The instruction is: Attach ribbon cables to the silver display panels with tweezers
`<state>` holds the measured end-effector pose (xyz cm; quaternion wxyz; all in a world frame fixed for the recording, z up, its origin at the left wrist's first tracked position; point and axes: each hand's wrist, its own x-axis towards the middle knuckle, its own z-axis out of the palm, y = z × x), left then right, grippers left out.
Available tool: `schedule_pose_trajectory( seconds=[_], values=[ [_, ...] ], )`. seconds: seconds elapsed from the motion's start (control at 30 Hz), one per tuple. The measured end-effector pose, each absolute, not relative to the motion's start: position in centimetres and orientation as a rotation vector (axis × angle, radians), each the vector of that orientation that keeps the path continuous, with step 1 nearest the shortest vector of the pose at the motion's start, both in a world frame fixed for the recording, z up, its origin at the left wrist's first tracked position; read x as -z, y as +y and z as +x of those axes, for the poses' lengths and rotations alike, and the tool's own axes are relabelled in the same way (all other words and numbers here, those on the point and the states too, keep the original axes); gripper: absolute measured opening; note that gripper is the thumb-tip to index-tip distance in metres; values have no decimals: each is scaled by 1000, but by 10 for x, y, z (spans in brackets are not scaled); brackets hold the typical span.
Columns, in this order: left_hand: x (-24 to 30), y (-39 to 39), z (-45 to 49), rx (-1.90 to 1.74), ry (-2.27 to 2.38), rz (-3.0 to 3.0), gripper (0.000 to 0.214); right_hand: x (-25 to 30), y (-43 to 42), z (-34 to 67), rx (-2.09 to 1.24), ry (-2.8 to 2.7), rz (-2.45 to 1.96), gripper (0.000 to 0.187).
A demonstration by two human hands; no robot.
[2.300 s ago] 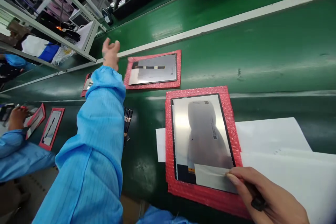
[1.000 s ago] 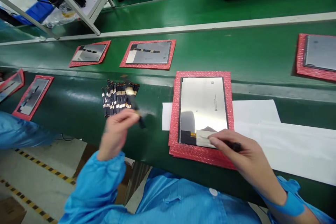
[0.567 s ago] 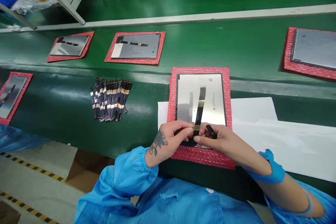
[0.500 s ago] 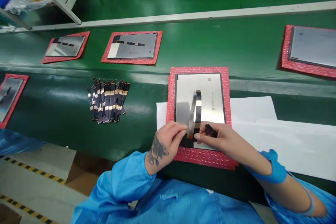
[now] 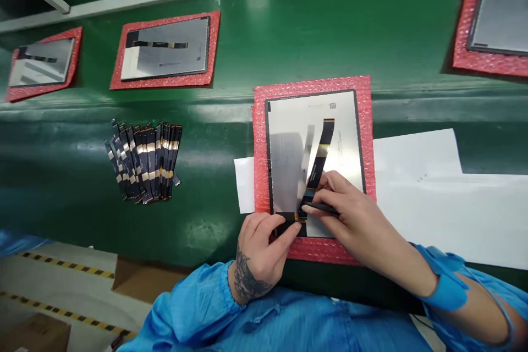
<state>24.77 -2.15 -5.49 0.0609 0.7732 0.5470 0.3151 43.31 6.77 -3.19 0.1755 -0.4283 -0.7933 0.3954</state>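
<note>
A silver display panel (image 5: 297,137) lies on a red bubble-wrap mat (image 5: 259,137) at the near edge of the green belt. A black flex cable with gold bands (image 5: 322,151) rises slanted over the panel from its lower edge. My left hand (image 5: 264,242) presses its fingertips on the panel's dark bottom strip, at the cable's lower end. My right hand (image 5: 350,214) grips a thin black tool (image 5: 324,208) and pushes its tip against the same cable end.
A fanned pile of several spare flex cables (image 5: 144,159) lies left of the mat. White paper sheets (image 5: 433,198) lie under and right of it. More panels on red mats sit farther back (image 5: 165,49), far left (image 5: 41,60) and top right (image 5: 495,16).
My left hand came back from the belt, took one flex cable from the pile and brought it to the panel. Both hands now press its lower end at the panel's bottom edge.
</note>
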Motion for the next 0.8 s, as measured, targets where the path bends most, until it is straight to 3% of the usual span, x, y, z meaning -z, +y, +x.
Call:
schedule_pose_trajectory(
  seconds=[0.8],
  values=[
    [50, -23, 246, -881, 1635, 2287, 27, 29, 71, 429, -1164, -2293, -1230, 24]
  ],
)
